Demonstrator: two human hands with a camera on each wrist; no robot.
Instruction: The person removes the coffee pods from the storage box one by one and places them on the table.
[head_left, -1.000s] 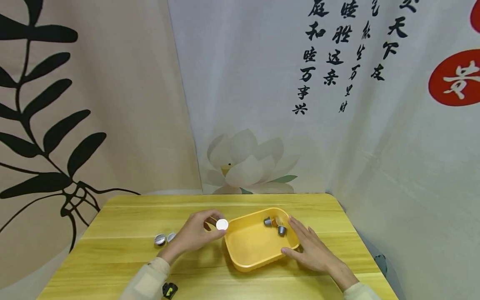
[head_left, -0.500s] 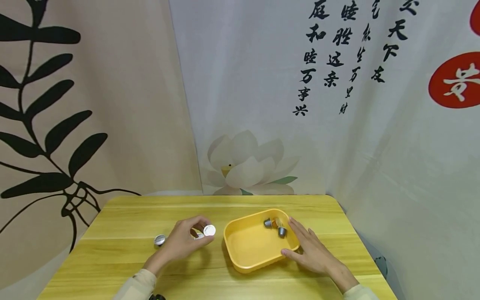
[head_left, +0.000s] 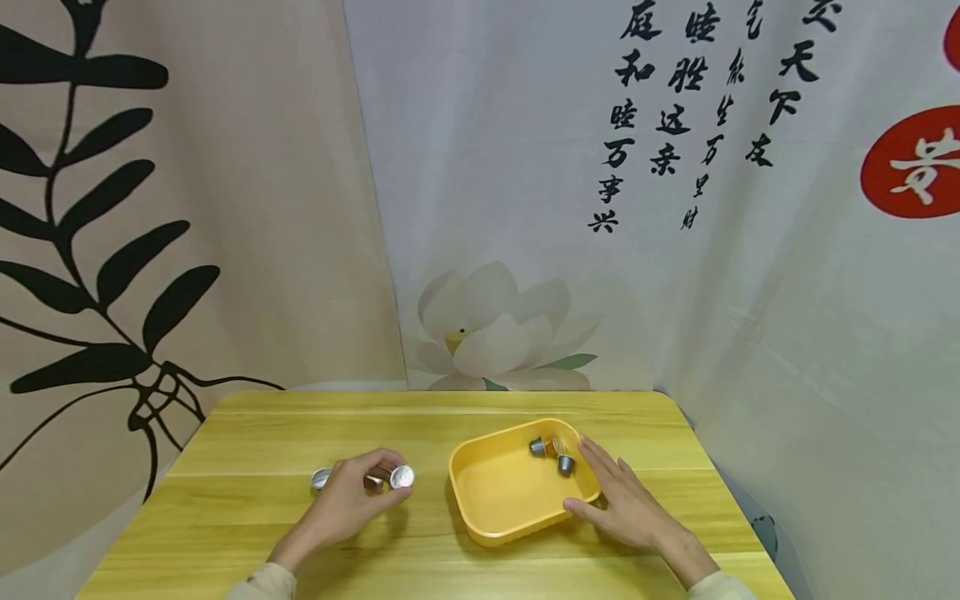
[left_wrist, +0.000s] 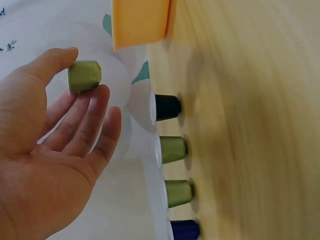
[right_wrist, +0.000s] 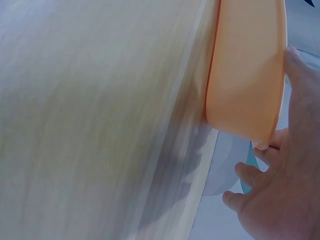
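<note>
My left hand [head_left: 352, 492] pinches a green coffee capsule [left_wrist: 85, 76] between thumb and fingertips, above the table and left of the yellow tray [head_left: 498, 525]. Its silver foil lid [head_left: 402, 477] faces the head camera. Under this hand, in the left wrist view, stands a row with a black capsule [left_wrist: 168, 107], two green ones [left_wrist: 173, 149] and a dark blue capsule [left_wrist: 185, 229]. My right hand [head_left: 626, 504] rests against the tray's right end, fingers fairly straight along the rim and thumb at the near corner. Two grey capsules [head_left: 566, 464] lie in the tray's far right part.
The wooden table [head_left: 420, 575] carries the tray near its middle. A silver-lidded capsule [head_left: 320, 478] shows just left of my left hand. Behind the table hangs a printed cloth [head_left: 510, 208] with a lotus and black characters.
My left hand has drawn back leftward from the tray's left rim, with the capsule still pinched. The right hand keeps its place at the tray.
</note>
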